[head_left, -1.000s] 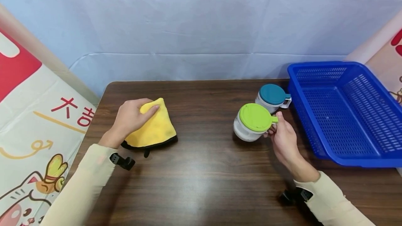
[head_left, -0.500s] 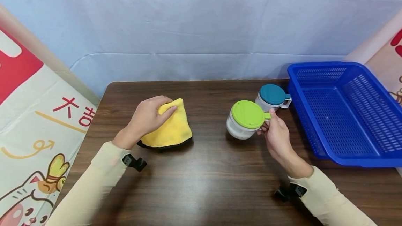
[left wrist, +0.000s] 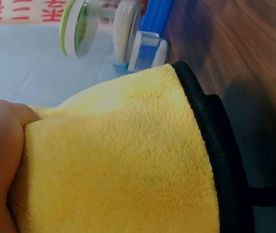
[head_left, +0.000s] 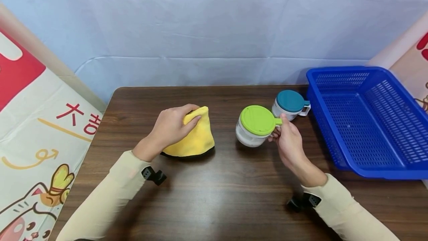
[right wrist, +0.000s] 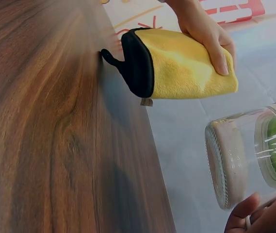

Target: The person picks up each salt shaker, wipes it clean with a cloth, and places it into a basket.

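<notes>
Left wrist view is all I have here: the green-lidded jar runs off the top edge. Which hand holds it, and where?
Observer: In the head view, the right hand grips the green-lidded jar at its handle side, beside the lid's green tab.
Operator: Which way does the handle on the other jar face?
Observer: It points right, toward the blue basket.
Operator: Anything on the yellow cloth that I miss?
Observer: Yes, the right wrist view shows a small tag sticking out by its black trim.
</notes>
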The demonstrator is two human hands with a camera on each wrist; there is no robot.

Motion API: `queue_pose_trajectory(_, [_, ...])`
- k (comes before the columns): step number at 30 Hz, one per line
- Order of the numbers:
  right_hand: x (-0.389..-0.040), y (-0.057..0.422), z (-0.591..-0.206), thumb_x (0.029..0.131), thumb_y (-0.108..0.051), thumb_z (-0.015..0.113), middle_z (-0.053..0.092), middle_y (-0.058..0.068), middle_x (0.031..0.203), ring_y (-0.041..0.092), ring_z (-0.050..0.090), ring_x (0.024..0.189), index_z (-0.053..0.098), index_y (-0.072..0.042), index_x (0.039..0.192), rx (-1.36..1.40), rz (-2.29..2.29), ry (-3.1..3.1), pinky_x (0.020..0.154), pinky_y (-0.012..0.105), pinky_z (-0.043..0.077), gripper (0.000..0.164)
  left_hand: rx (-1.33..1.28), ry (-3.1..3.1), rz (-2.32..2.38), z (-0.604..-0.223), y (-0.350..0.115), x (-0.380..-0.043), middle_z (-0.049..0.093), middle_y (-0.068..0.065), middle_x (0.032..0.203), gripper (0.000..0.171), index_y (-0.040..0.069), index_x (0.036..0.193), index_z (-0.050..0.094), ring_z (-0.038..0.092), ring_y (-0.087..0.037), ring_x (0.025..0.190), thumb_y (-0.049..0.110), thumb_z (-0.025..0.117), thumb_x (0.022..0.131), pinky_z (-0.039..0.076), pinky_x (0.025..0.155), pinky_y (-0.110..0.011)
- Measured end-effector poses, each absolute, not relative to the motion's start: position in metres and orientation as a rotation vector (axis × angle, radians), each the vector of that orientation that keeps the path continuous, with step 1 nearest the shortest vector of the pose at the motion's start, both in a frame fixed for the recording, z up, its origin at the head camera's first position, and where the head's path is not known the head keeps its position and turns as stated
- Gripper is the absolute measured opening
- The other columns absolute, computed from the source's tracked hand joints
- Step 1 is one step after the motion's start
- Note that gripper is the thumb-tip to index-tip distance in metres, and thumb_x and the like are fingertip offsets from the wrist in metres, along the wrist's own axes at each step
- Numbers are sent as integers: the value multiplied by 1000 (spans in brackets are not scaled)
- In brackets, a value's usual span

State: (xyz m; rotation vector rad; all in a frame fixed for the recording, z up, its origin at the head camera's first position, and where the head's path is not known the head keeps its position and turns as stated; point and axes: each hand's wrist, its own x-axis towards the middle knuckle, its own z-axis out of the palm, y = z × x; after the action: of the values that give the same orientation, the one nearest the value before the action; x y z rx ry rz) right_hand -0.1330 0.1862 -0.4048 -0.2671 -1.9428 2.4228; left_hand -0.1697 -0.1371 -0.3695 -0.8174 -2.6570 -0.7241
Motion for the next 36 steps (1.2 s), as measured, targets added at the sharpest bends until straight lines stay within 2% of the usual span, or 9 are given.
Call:
queue_pose_trajectory(7, [-135,181,-407,112,-37,30,38,-4,64,12,37,65,40,-14,67,-277,2405,-1989,63,24,41,51,-850,-2617,-734,-369,-125,-169,53,7,61,21,10,111,72,38,-10,48,24,69,96,34,47,-29])
queue_pose_trajectory(19, [-139,175,-405,113,-36,30,39,-3,66,13,38,67,44,-15,71,-257,2391,-2023,63,24,41,48,-914,-2564,-764,-366,-110,-163,65,6,71,18,13,108,74,45,-9,51,25,72,95,37,47,-29])
queue_pose_trajectory(28, [-141,172,-405,112,-36,30,38,-3,66,12,37,67,45,-15,74,-265,2397,-2013,63,24,41,46,-953,-2480,-671,-370,-98,-161,66,7,72,15,14,105,73,49,-8,52,25,73,93,38,44,-28])
queue_pose_trajectory(36, [-143,167,-405,113,-35,29,36,-2,67,13,35,66,39,-12,77,-229,2405,-2033,62,24,40,44,-969,-2435,-626,-372,-87,-159,65,7,71,15,13,102,73,49,-7,52,25,74,93,39,45,-27])
